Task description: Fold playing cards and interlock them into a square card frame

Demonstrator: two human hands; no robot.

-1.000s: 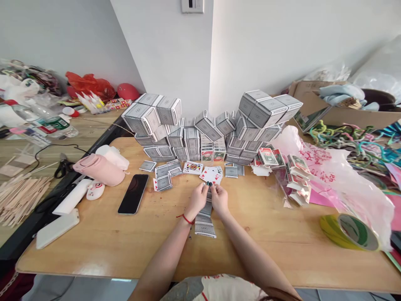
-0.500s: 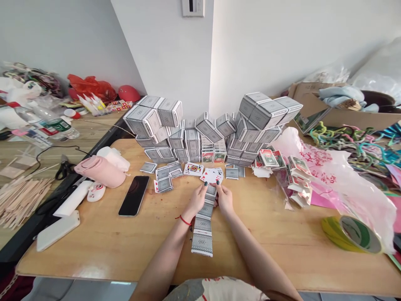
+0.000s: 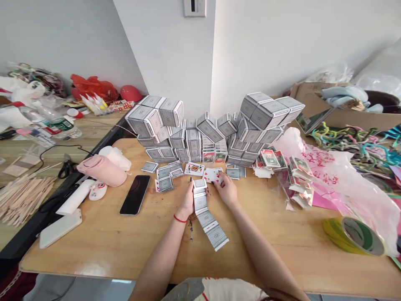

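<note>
I am working at the bench [image 3: 106, 246]; clock positions are being taken from the point between my hands, with twelve pointing away from me. My left hand [image 3: 187, 201] is clamping on the upper end of a card strip [image 3: 206, 218], thumb lying along its left edge and fingers passing behind. The strip is showing patterned grey backs, linked end to end, and is trailing towards five o'clock. My right hand [image 3: 227, 190] is standing apart from the left, at about one o'clock, its fingertips touching the right side of the face-up cards [image 3: 209, 174]; whether it is pinching one, I cannot tell. Those cards are lying at twelve, and a court card [image 3: 194, 169] is lying just beside them towards eleven. Beyond, a stacked card structure [image 3: 193, 143] is spanning eleven to one, higher at both ends than in the middle. A black phone [image 3: 135, 195] is lying at nine, opened card boxes [image 3: 300, 179] are lying between two and three, and a tape roll [image 3: 333, 236] is resting near four.
</note>
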